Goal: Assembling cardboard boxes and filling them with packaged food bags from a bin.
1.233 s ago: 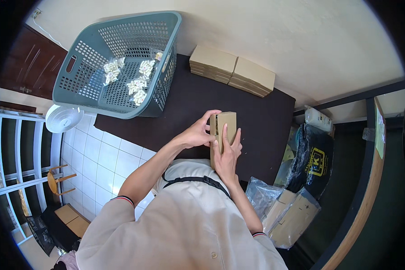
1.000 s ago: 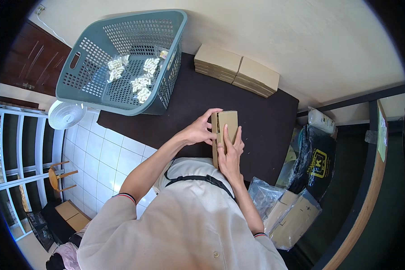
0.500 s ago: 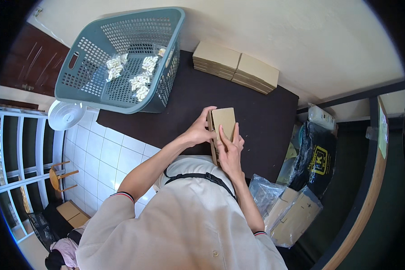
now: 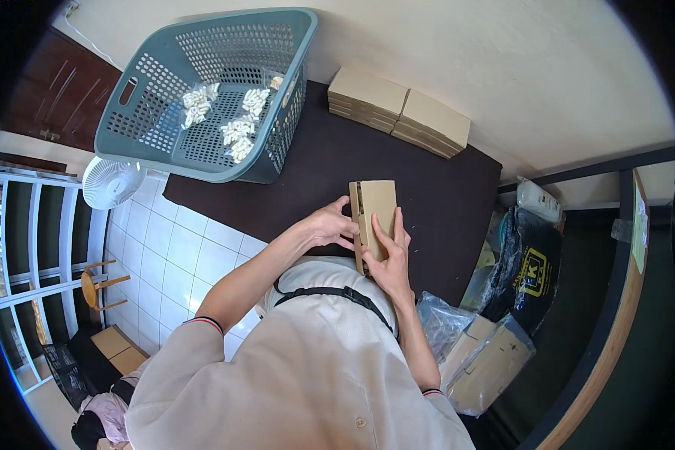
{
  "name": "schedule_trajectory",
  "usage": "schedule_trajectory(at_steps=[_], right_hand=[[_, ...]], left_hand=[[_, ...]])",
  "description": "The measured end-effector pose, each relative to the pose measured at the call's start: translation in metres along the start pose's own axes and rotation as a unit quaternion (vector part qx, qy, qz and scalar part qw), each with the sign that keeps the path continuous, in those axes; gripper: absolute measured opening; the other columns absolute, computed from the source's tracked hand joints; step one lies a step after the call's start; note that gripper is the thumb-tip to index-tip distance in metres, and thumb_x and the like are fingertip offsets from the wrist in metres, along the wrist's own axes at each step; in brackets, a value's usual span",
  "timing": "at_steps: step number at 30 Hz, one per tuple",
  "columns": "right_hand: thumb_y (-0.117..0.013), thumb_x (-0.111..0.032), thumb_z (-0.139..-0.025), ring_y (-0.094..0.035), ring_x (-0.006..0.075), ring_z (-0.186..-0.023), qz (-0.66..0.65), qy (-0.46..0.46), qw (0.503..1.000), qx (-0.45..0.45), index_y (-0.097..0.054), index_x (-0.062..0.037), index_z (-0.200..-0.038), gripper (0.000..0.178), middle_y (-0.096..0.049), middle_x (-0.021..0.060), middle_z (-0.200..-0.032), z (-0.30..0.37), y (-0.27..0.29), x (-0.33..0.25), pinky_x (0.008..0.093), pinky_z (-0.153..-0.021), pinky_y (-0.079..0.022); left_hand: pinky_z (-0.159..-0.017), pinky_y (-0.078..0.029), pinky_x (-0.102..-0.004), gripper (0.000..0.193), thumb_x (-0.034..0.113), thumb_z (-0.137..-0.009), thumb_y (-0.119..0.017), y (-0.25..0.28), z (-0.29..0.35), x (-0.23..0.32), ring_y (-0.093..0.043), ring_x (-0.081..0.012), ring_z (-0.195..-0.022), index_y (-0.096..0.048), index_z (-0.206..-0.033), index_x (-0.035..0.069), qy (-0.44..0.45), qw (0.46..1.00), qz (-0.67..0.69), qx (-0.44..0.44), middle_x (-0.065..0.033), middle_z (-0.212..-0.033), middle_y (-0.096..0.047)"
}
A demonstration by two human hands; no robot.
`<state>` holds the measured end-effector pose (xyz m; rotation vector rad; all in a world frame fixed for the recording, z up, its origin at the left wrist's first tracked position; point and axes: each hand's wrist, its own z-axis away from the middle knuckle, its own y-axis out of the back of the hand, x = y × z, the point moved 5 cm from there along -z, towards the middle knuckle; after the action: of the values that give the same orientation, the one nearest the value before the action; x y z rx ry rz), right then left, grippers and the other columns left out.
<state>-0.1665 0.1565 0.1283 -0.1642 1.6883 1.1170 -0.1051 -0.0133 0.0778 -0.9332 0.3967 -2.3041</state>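
Note:
A narrow brown cardboard box stands between my hands at the near edge of the dark tabletop, close against my shirt. A dark gap with slots runs along its left long side. My left hand is at that side, its fingers bent against the edge. My right hand grips the right side from the near end, with one finger lying over the top panel and the others along the side. What is inside the box is hidden.
A grey-green plastic basket with several clear bags of small white pieces stands at the table's far left. Flat cardboard boxes are stacked against the wall. Plastic-wrapped cardboard and a black bag lie to the right; a white fan stands left.
My left hand has drawn back from the box's far corner toward its middle. My right hand has slid slightly nearer to me, uncovering more of the top panel.

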Motion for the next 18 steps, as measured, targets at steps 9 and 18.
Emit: schedule_trajectory(at_steps=[9,18], right_hand=[[-0.079,-0.014,-0.087,-0.047,0.0438,-0.143,0.015,0.020,0.997,0.080,-0.072,-0.0131,-0.140,0.054,-0.034,0.0285,-0.169,0.005,-0.007,-0.002,0.0504,-0.118,-0.041],[-0.074,-0.018,-0.097,-0.046,0.0419,-0.146,0.004,-0.009,0.996,0.084,-0.064,-0.0108,-0.149,0.053,-0.036,0.0227,-0.170,0.007,-0.007,0.000,0.0504,-0.119,-0.040]], left_hand=[[-0.099,-0.059,-0.0587,0.077,-0.013,-0.089,-0.064,-0.007,-0.005,-0.005,-0.070,-0.0353,-0.116,-0.029,-0.157,0.002,-0.008,0.999,-0.033,0.039,-0.0246,-0.131,-0.067],[-0.092,-0.063,-0.0493,0.073,-0.011,-0.085,-0.072,-0.013,-0.003,-0.002,-0.073,-0.0325,-0.109,-0.039,-0.149,-0.003,-0.030,0.990,-0.098,0.094,-0.0227,-0.120,-0.072]])
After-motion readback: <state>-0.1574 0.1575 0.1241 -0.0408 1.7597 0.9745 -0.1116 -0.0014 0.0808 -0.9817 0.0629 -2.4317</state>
